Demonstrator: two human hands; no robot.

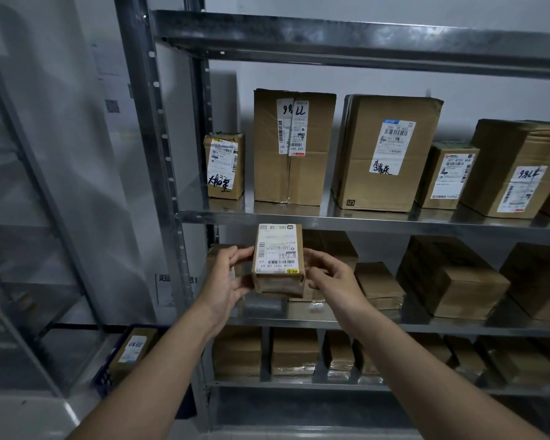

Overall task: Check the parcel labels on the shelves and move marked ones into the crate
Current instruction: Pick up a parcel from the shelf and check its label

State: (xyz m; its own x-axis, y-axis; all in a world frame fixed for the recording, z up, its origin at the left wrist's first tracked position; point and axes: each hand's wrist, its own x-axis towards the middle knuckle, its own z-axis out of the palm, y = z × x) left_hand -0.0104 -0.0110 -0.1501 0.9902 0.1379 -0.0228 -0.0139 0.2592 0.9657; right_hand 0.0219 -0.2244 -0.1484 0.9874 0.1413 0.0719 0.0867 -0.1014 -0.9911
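Both hands, left hand (227, 274) and right hand (334, 276), pinch the small brown cardboard parcel (278, 260) mid-frame, fingers (242, 252) closed on its sides, white label tilted up for reading. Dark blue plastic crate (108, 373) waits lower left.

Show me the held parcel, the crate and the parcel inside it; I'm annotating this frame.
Small held parcel (278, 249): head view, on its white label.
Blue crate (104, 377): head view, on its front wall.
Parcel in crate (134, 349): head view, on its label.

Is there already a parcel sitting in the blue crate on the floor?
Yes, a brown cardboard parcel with a white label stands inside the dark blue plastic crate at lower left.
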